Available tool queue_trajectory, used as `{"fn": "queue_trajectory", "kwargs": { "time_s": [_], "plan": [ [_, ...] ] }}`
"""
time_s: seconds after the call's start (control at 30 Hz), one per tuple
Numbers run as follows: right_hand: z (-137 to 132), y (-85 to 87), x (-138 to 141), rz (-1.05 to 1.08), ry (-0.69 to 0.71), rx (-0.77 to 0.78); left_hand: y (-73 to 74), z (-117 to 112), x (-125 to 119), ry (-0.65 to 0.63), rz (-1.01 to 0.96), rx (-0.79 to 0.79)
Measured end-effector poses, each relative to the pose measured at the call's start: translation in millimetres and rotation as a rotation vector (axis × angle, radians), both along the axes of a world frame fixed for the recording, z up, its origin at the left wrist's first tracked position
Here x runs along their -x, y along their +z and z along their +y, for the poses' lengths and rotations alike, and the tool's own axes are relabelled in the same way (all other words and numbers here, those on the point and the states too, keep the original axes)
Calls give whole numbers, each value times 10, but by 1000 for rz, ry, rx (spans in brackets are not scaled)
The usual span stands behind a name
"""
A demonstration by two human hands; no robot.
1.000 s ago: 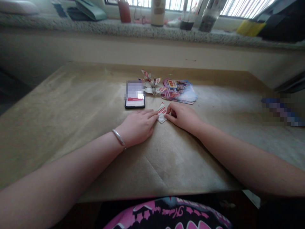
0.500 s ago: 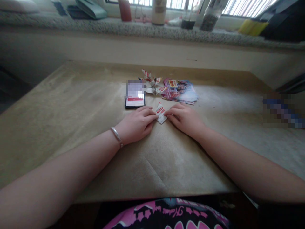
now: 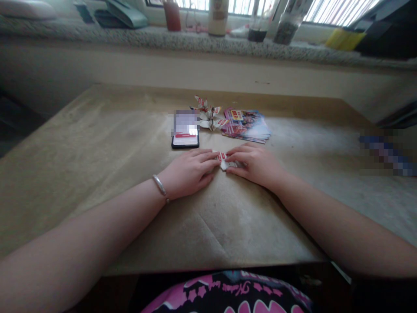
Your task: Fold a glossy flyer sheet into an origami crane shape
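Note:
Between my two hands lies a small folded paper (image 3: 223, 161), white with red print, flat on the table. My left hand (image 3: 192, 170) presses its fingertips on the paper's left side. From the other side my right hand (image 3: 259, 164) holds it, the fingers bent over the paper and the thumb at its near edge. Much of the paper is covered by fingers, so its full outline cannot be made out. Just beyond my left hand lies a phone (image 3: 185, 141) with its screen lit. Folded paper figures (image 3: 211, 119) with similar print stand beside the phone.
A fanned stack of colourful printed leaflets (image 3: 247, 125) lies at the back of the cloth-covered table (image 3: 156, 234). Bottles and jars, among them a red container (image 3: 171, 16), stand on the stone windowsill (image 3: 195, 40). A blurred-out blue item (image 3: 387, 152) is at the right edge.
The paper showed a pointed, kite-like shape with its tip facing away; now that tip is out of sight. My right fingers cover more of the paper, and my left hand shifted slightly right.

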State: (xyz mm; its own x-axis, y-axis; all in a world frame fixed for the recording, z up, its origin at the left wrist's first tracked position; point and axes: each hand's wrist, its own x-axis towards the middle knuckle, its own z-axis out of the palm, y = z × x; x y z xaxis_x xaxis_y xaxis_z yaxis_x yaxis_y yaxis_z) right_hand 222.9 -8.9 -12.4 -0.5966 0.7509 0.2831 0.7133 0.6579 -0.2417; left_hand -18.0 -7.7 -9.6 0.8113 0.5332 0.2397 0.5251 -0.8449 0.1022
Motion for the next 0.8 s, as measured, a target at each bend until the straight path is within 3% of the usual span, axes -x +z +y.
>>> {"fn": "queue_trajectory", "kwargs": {
  "time_s": [0.13,0.4,0.8],
  "plan": [
    [-1,9,-11,-20,-9,-21,-7,0,-6,96,44,26],
    [-47,70,-1,-140,-71,-41,-13,36,0,140,-15,26],
    [-10,-18,108,84,-168,129,-6,125,-20,204,-11,-4]
  ]
}}
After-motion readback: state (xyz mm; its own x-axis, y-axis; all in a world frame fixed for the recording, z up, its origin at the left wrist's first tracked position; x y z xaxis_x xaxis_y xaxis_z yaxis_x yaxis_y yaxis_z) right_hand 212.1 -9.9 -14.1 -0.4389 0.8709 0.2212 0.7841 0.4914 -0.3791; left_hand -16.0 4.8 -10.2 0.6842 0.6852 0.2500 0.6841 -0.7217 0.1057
